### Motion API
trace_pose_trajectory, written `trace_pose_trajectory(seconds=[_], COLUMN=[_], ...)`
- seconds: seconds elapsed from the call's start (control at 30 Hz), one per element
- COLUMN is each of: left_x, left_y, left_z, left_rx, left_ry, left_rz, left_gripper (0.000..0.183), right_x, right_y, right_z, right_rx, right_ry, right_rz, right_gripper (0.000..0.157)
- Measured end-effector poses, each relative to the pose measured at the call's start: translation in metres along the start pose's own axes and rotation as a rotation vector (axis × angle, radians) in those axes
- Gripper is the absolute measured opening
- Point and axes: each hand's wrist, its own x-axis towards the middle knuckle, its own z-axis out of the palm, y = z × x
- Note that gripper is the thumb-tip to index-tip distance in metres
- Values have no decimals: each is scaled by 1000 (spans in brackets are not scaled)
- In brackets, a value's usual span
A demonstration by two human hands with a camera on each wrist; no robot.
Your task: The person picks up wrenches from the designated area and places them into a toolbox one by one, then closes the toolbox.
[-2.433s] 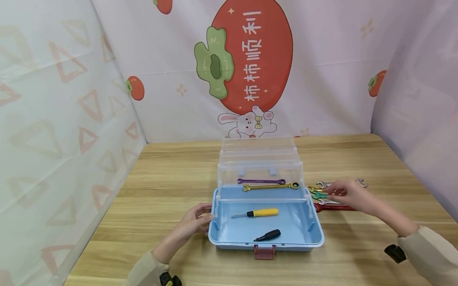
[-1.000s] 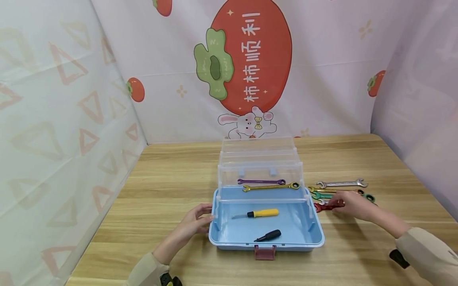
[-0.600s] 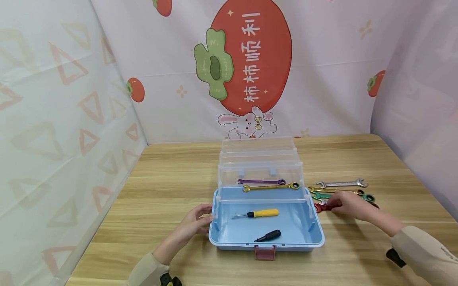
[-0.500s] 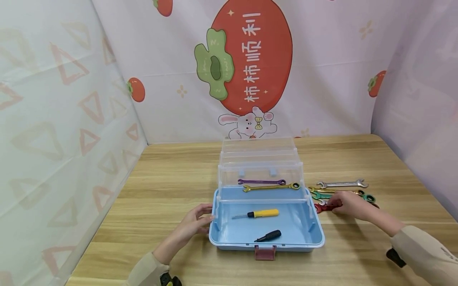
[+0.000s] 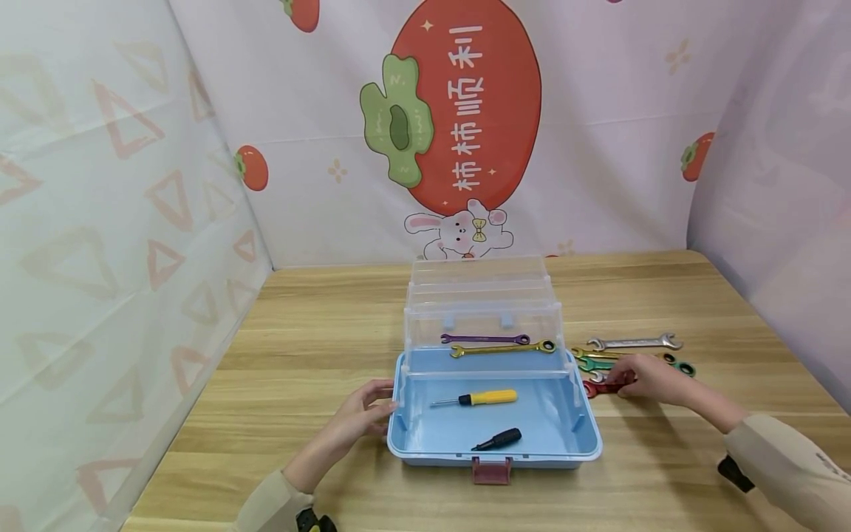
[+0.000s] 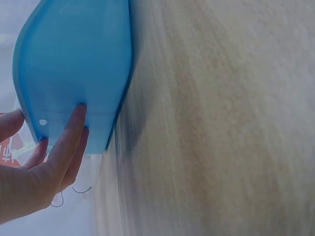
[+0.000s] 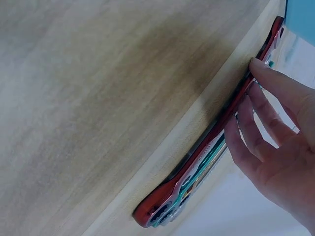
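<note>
A blue toolbox (image 5: 432,459) with a raised clear lid stands at the middle of the table. My left hand (image 5: 362,410) touches its left end; in the left wrist view the fingers lie fairly straight on the outer wall (image 6: 74,59), thumb at the rim. To the right of the box, my right hand (image 5: 651,380) pinches a red wrench (image 7: 165,191) between thumb and fingers, low at the table. Beside it lie a green wrench (image 5: 594,364), a gold wrench (image 5: 585,352) and a silver wrench (image 5: 631,343). The hand hides the red wrench's middle.
In the toolbox base lie a yellow-handled screwdriver (image 5: 493,397) and a black screwdriver (image 5: 499,440). A purple wrench (image 5: 485,339) and a long gold wrench (image 5: 499,349) show at the clear tray behind. A plum latch (image 5: 491,471) hangs at the front. Printed cloth surrounds the table.
My right hand has moved from over the gold and green wrenches toward me, down to the red wrench, and grips it. Left hand and toolbox stay put.
</note>
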Motion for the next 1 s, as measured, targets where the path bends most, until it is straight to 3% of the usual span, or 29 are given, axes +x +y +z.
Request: trace_pose_trajectory(seconds=[0.67,1.0], left_x=[-1,0], left_y=[0,-1], left_z=[0,0], left_rx=[-9,-12], left_ry=[-1,-3], left_rz=[3,11], left_gripper=[52,51], right_x=[2,2], right_y=[4,11], right_z=[-3,-3], right_rx=[144,188], right_ry=[-97,-81], right_rz=[-32,-89], right_gripper=[14,15])
